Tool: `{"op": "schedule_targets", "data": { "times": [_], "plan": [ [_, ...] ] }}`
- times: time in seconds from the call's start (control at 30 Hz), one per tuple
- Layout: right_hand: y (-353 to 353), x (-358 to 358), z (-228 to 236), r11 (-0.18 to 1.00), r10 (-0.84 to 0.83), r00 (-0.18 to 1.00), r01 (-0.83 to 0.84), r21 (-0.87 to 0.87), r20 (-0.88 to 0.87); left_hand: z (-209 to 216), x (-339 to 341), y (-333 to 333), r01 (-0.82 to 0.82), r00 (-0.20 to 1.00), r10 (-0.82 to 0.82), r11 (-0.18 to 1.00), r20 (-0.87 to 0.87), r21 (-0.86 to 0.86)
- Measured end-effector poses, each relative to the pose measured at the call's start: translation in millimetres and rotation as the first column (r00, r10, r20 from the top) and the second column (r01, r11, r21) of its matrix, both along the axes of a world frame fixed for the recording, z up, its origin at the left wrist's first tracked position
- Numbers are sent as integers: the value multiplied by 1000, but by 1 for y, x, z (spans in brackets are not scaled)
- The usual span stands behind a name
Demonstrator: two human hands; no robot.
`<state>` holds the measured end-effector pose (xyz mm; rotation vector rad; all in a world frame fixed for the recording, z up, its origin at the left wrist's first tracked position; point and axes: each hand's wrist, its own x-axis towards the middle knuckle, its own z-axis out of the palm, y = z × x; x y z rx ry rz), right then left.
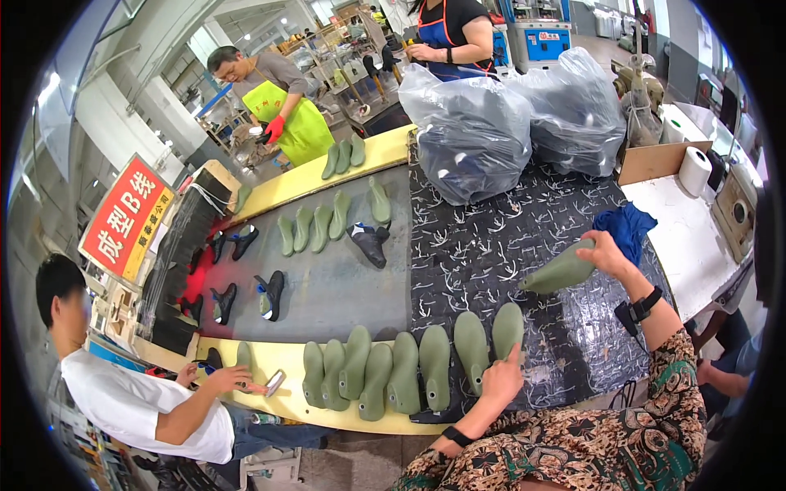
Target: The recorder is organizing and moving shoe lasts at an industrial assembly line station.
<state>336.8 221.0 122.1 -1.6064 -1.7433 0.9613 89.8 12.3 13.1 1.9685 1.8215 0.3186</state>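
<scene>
My right hand [606,254] grips the end of a green shoe last [560,270], holding it tilted over the right part of the bench. Lower down, my left hand [501,381] closes round the lower end of another green last [508,326], its index finger along the surface. That last is at the right end of a row; beside it lies a similar last [471,344], with several more lasts [404,372] extending left along the near edge. Some show a round hole at the lower end. My palm and the remaining fingers of the left hand hide its contact underneath.
A grey belt [327,286] carries black shoe uppers [270,295] and more lasts. Bulging plastic bags [471,135] stand at the back, a blue cloth [626,229] lies right. A person in white [139,401] works at left, another in a yellow-green apron [291,119] across.
</scene>
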Motion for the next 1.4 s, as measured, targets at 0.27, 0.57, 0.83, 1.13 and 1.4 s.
{"op": "schedule_targets", "data": {
  "times": [0.27,0.57,0.83,1.13,1.4],
  "plan": [
    [-28,-36,-56,966,75,982,-114,-232,-171,49,-38,-9,-5,992,38,966,-121,260],
    [-4,-123,-88,739,-178,798,-278,-614,-576,22,-50,7,-64,994,76,987,-78,146],
    [81,-276,-106,726,-176,535,-496,-476,-826,23,-52,4,-97,995,90,978,48,182],
    [148,-402,-145,674,106,574,-641,-366,-812,20,-55,-5,-86,991,66,980,118,177],
    [1,-210,-118,736,327,811,-541,-408,-485,11,-58,3,-93,993,73,970,98,223]
  ]
}}
